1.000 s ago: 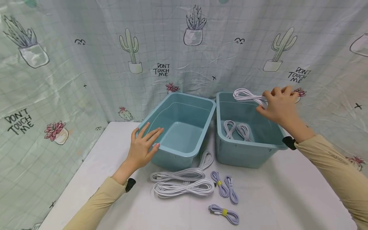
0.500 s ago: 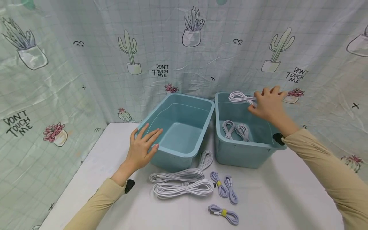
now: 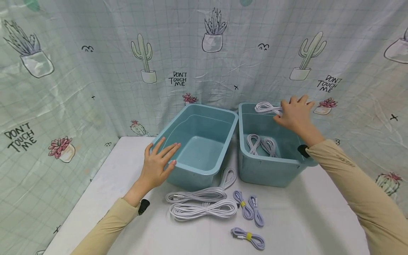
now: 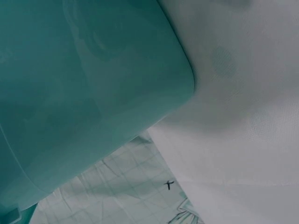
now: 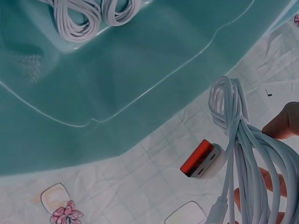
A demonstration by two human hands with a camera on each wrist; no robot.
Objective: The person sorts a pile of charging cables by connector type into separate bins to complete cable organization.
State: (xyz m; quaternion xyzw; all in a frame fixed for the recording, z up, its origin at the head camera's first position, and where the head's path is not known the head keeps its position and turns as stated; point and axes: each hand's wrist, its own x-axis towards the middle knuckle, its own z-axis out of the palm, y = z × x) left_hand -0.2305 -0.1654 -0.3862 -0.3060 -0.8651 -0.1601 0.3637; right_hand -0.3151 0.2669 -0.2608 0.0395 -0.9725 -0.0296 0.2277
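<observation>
My right hand [image 3: 296, 115] holds a coiled white cable [image 3: 267, 107] over the back of the right blue-green bin [image 3: 264, 171]. In the right wrist view the coil [image 5: 254, 161] hangs from the fingers, and a plug with an orange-red face [image 5: 202, 159] sticks out beside it. Two more white coils [image 3: 253, 143] lie inside that bin. With fingers spread, my left hand [image 3: 155, 166] rests at the near left corner of the left blue-green bin [image 3: 191, 177]. No cables show inside the left bin. Only the bin's outer wall [image 4: 93, 93] and the tabletop appear in the left wrist view.
Large white cable coils [image 3: 204, 209] lie on the white table [image 3: 143, 233] before the left bin. To their right are several small lilac cables [image 3: 251, 238], some with yellow ties. A cactus-print curtain [image 3: 191, 42] stands close behind the bins.
My right hand has shifted left and slightly inward over the right bin, carrying the white cable with it. The left hand stays where it was.
</observation>
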